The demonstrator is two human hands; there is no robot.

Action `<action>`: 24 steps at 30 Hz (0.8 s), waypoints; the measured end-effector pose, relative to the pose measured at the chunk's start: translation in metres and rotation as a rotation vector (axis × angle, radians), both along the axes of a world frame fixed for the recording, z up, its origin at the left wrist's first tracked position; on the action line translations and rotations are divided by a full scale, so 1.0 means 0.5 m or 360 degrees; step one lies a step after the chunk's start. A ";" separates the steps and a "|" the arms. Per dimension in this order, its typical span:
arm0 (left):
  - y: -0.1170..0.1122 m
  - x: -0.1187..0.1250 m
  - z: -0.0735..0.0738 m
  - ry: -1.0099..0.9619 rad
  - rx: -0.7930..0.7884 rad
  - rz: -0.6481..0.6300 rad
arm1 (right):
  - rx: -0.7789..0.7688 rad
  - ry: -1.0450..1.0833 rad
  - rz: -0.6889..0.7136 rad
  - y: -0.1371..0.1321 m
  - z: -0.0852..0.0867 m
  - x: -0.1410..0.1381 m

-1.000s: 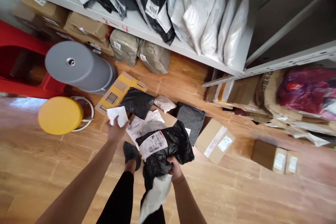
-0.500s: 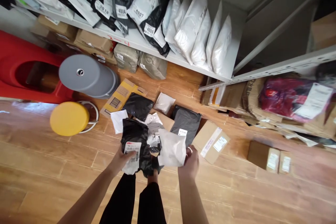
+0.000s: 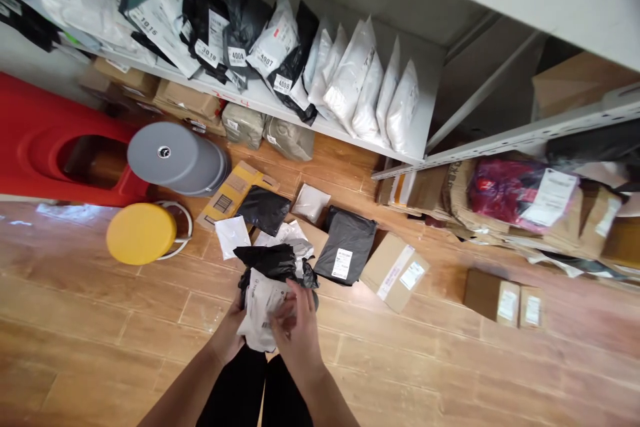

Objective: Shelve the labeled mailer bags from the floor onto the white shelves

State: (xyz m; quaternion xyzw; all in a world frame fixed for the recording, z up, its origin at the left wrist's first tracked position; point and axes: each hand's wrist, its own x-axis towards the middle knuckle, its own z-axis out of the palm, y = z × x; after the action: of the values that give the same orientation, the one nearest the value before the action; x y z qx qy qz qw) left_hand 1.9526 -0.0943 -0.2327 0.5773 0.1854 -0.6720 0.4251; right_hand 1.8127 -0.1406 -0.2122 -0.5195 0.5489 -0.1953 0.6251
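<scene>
1. While a small white packet [image 3: 233, 237] lies farther off at left, the left hand [image 3: 229, 333] clasps the bundle's left edge.
2. At near centre, the white parcel [image 3: 257, 317] now overlaps the black parcel [image 3: 265, 260].
3. The right hand [image 3: 300, 333] has moved in, fingers curled over the white parcel; whether they pinch, I cannot tell. Both hands seemingly handle one bundle.

- Left hand [image 3: 231, 333]: I'm gripping with it, its fingertips hiding from view.
- Right hand [image 3: 299, 332]: I'm bending its fingers [image 3: 302, 299] inward, close beside the left.
- Left forearm [image 3: 187, 383], right forearm [image 3: 331, 397]: I'm slanting both toward each other.
</scene>
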 end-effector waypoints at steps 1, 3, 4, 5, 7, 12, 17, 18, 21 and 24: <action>-0.006 0.001 0.009 0.0004 0.0045 0.0000 | -0.0101 0.0249 0.0083 -0.006 -0.002 -0.006; -0.020 0.004 0.022 0.0020 0.0096 -0.0020 | -0.0276 0.0664 0.0228 -0.014 -0.011 -0.015; -0.025 0.006 0.024 0.0024 0.0084 -0.0055 | -0.0279 0.0754 0.0270 -0.016 -0.017 -0.018; -0.028 0.009 0.024 0.0013 0.0056 -0.0096 | -0.0225 0.0780 0.0303 -0.017 -0.024 -0.021; -0.025 0.020 0.016 -0.0035 -0.0002 -0.0216 | -0.0037 0.0724 0.0344 -0.018 -0.036 -0.030; 0.004 0.061 -0.011 -0.0042 -0.0122 -0.0591 | 0.0103 0.0255 0.0521 -0.045 -0.026 -0.063; 0.027 0.064 -0.001 0.0370 0.0148 -0.0601 | -0.0422 -0.0118 0.0768 -0.044 -0.007 -0.060; 0.033 0.059 0.005 0.0452 0.0178 -0.0515 | -0.0474 -0.0106 0.0743 -0.033 -0.007 -0.052; 0.057 0.042 0.023 0.0572 0.0098 -0.0305 | -0.0425 0.0027 0.0603 0.011 -0.014 -0.021; 0.083 0.037 0.035 0.0492 0.0004 -0.0331 | -0.0422 -0.0069 0.0693 0.045 -0.038 0.007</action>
State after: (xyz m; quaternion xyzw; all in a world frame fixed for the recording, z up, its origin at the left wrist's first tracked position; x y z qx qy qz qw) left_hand 1.9709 -0.0526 -0.2153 0.4837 0.1886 -0.7928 0.3192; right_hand 1.8163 -0.1179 -0.2311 -0.6987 0.3800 -0.1374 0.5904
